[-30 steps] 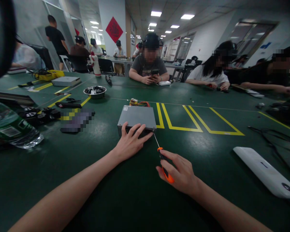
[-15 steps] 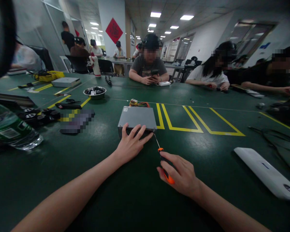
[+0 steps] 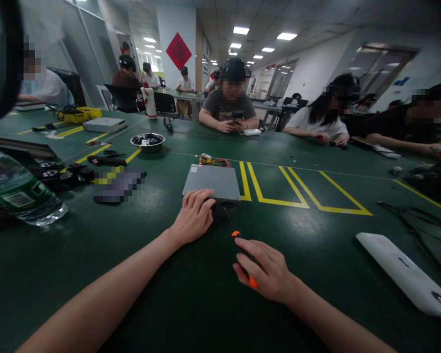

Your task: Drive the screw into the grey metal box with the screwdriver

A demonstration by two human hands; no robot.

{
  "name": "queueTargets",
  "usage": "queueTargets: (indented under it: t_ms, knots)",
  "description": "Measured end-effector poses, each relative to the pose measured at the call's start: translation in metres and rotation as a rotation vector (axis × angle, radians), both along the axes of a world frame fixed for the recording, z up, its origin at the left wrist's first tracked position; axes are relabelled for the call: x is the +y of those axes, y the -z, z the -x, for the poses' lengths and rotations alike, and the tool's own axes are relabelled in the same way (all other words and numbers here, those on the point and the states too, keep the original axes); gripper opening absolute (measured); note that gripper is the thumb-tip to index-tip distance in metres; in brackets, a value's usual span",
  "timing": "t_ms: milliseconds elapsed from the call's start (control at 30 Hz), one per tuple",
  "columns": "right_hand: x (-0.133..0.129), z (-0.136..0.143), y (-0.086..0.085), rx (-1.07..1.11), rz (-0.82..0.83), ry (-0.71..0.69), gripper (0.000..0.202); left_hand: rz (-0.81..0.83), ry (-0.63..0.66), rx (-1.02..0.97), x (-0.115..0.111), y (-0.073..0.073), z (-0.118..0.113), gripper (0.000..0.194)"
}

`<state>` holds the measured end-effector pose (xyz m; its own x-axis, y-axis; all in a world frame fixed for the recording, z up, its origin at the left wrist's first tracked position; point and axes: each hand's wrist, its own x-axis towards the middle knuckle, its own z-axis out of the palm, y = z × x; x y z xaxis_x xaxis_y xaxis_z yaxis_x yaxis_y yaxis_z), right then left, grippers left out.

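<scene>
A grey metal box (image 3: 213, 182) with a white label lies flat on the green table, and colored wires (image 3: 215, 161) come out at its far side. My left hand (image 3: 194, 215) rests on the near left edge of the box, fingers bent over it and close together. In my right hand (image 3: 262, 269) is a screwdriver (image 3: 235, 235) with an orange and black handle. Its thin shaft points up and left to the near face of the box, by a dark socket; whether the tip touches cannot be made out.
A metal bowl (image 3: 147, 142) with dark parts stands beyond the box to the left. A water bottle (image 3: 22, 193) and a blurred phone (image 3: 119, 185) lie at left. A white device (image 3: 404, 272) and black cables (image 3: 419, 215) are at right. People sit across the table.
My left hand's fingers have drawn together and shifted left from the box's near right corner. The screwdriver tip has moved left along the near face. The view has tilted slightly.
</scene>
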<state>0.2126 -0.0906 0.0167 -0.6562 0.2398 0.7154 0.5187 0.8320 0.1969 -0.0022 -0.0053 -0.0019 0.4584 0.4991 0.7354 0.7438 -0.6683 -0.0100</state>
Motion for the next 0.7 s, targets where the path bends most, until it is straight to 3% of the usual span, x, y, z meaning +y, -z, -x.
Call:
queueTargets:
  t_ms: [467, 700]
  knots:
    - [0.0027, 0.0044, 0.0043, -0.01, 0.031, 0.012, 0.017, 0.05, -0.022, 0.008, -0.0011, -0.0033, -0.0041, 0.039]
    - [0.0009, 0.0077, -0.0039, 0.07, 0.099, 0.048, 0.012, 0.035, -0.008, 0.005, 0.0004, -0.0025, -0.003, 0.037]
